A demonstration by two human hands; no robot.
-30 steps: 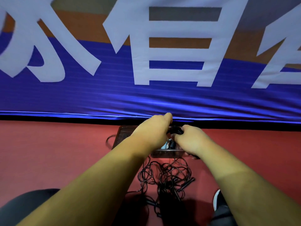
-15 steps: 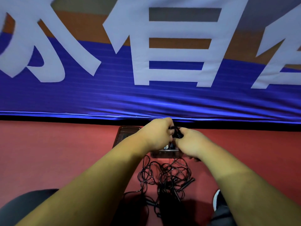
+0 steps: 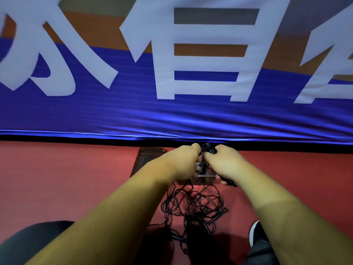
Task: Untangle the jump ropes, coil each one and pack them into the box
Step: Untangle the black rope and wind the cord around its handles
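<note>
While both fists meet over the box (image 3: pixel 142 159), a rope bundle is being wound.
Left hand (image 3: pixel 183 163) and right hand (image 3: pixel 223 163) clench a black coil (image 3: pixel 209 150), apparently upright between them; tangled ropes (image 3: pixel 193 209) lie nearer, below.

A: what's going on with the hands?
B: left hand (image 3: pixel 183 161) and right hand (image 3: pixel 223 163) are both clenched around a coiled black rope (image 3: pixel 209 150), knuckles nearly touching, above the clear box (image 3: pixel 145 159).
A: and the rest?
B: tangled ropes (image 3: pixel 193 209) on the red floor (image 3: pixel 66 178) just below the wrists.
</note>
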